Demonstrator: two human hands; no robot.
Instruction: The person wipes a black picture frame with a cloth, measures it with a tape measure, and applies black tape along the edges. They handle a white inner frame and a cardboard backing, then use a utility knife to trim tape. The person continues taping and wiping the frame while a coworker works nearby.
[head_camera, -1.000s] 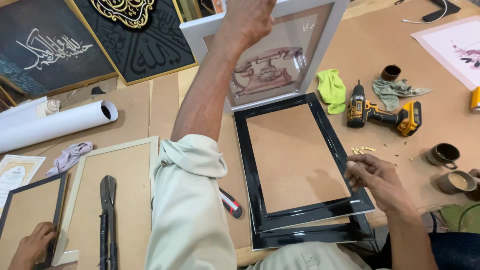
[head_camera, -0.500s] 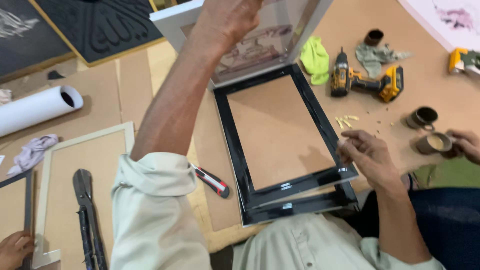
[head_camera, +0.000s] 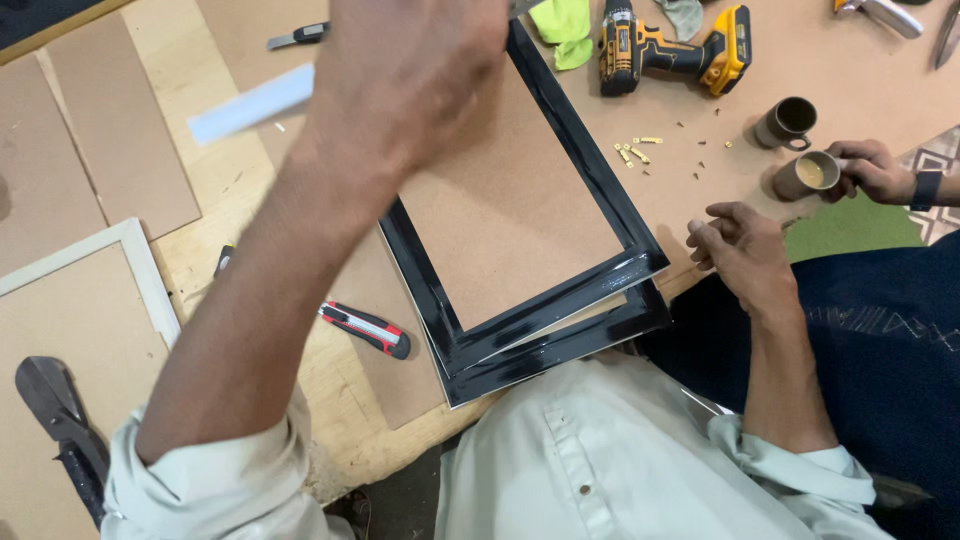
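Hovering left hand (head_camera: 405, 85), blurred, perhaps open, over black frame (head_camera: 560, 300).

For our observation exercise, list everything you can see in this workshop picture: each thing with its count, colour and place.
Picture frame: two stacked, glossy black, centre, over the bench edge.
Backing board: one, brown, inside the frame.
Utility knife: one, red and black, left of the frame.
Second knife: one, grey, top left.
Cordless drill: one, yellow and black, top.
Cloth: one, green, beside the drill.
Screws: several, brass, right of the frame.
Cups: two, brown, right.
Pale frame: one, cream, left.
Co-worker's hand: one, at the nearer cup.
Left hand: raised over the frame, blurred.
Right hand: beside the frame's corner.
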